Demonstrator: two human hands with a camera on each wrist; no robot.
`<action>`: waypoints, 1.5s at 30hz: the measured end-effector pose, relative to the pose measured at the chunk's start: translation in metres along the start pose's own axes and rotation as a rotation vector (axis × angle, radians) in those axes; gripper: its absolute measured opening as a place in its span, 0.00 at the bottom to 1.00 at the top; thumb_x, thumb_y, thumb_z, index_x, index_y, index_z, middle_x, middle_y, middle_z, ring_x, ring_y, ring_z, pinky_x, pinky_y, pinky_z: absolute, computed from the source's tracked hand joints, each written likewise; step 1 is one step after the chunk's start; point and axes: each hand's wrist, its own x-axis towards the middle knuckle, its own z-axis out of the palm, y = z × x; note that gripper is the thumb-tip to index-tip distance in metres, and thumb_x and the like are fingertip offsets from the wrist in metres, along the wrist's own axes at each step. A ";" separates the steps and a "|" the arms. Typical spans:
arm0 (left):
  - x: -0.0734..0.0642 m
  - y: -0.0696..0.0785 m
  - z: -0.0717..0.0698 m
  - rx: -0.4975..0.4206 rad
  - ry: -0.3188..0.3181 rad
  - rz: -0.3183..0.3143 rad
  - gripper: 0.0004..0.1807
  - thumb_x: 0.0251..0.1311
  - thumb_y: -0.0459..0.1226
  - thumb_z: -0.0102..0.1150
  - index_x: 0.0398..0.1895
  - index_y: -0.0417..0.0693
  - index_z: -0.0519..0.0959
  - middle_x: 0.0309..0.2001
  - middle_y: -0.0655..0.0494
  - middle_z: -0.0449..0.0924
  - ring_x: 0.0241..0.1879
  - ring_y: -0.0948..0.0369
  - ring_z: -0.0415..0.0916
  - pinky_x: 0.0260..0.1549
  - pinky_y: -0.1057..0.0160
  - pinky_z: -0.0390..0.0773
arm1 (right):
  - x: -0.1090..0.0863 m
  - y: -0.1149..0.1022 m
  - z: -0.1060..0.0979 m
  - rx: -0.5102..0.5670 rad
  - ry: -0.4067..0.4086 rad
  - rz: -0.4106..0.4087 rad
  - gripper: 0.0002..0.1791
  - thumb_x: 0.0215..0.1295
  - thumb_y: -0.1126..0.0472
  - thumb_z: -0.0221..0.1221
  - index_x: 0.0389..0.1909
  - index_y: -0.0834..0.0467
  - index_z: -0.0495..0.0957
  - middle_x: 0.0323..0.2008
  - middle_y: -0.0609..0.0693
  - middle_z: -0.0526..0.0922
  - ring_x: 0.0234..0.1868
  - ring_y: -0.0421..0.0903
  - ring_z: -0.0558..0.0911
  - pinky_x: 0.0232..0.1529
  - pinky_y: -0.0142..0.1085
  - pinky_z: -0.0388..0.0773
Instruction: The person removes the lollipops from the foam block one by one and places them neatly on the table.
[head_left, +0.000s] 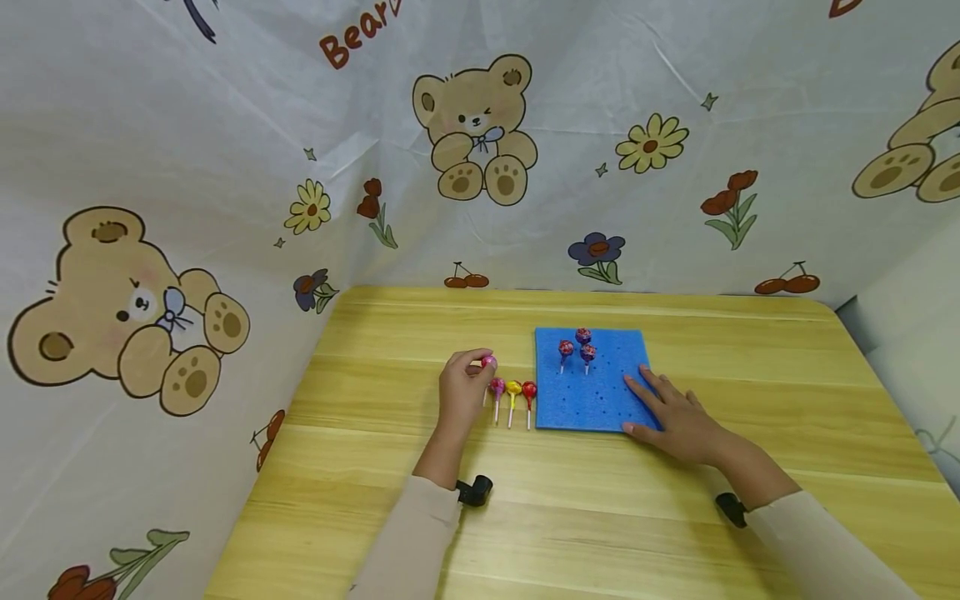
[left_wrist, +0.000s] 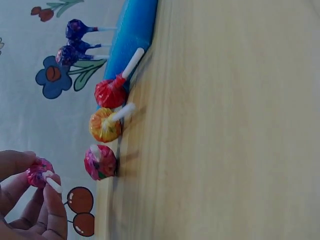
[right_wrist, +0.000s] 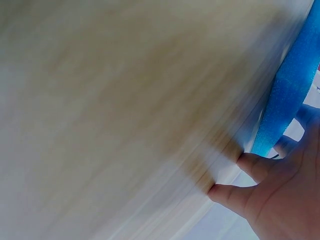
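Between thumb and fingers, my left hand pinches a pink-wrapped lollipop by its candy head, its white stick poking out. Just right of that hand, a pink lollipop, a yellow lollipop and a red lollipop lie in a row on the table. The blue foam board is dotted with small holes. Three dark red-and-purple lollipops stand upright in its upper left part. My right hand rests with spread fingers on the board's right edge, some fingertips down on the table.
A light wooden table carries everything. Behind it and to the left hangs a white cloth printed with bears and flowers. Black wrist cameras sit on both forearms.
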 end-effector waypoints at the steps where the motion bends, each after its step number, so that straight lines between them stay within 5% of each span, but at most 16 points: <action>1: 0.000 -0.001 -0.001 0.003 -0.002 -0.013 0.13 0.65 0.37 0.66 0.50 0.43 0.86 0.50 0.51 0.82 0.42 0.56 0.81 0.32 0.67 0.82 | 0.000 0.000 0.000 0.001 -0.002 0.001 0.48 0.69 0.32 0.54 0.81 0.49 0.49 0.81 0.64 0.44 0.77 0.76 0.47 0.67 0.80 0.42; 14: 0.004 -0.014 -0.008 0.111 -0.066 -0.165 0.12 0.64 0.34 0.65 0.49 0.43 0.86 0.47 0.47 0.80 0.46 0.53 0.83 0.36 0.63 0.84 | 0.000 0.001 0.001 0.002 -0.003 0.007 0.48 0.69 0.31 0.54 0.82 0.48 0.49 0.81 0.63 0.43 0.77 0.75 0.46 0.67 0.79 0.41; 30: 0.003 -0.021 -0.009 0.241 -0.108 -0.161 0.12 0.58 0.29 0.66 0.45 0.44 0.87 0.43 0.47 0.81 0.42 0.55 0.81 0.38 0.62 0.82 | 0.001 0.002 0.002 -0.010 0.006 0.001 0.49 0.68 0.32 0.54 0.82 0.49 0.49 0.81 0.64 0.44 0.77 0.75 0.48 0.66 0.80 0.43; 45: 0.000 -0.014 -0.013 0.201 -0.102 -0.144 0.13 0.60 0.32 0.67 0.49 0.45 0.87 0.47 0.46 0.81 0.47 0.52 0.82 0.40 0.58 0.85 | 0.001 0.002 0.002 -0.001 0.006 -0.004 0.48 0.69 0.32 0.54 0.82 0.49 0.48 0.81 0.64 0.44 0.77 0.75 0.48 0.66 0.80 0.43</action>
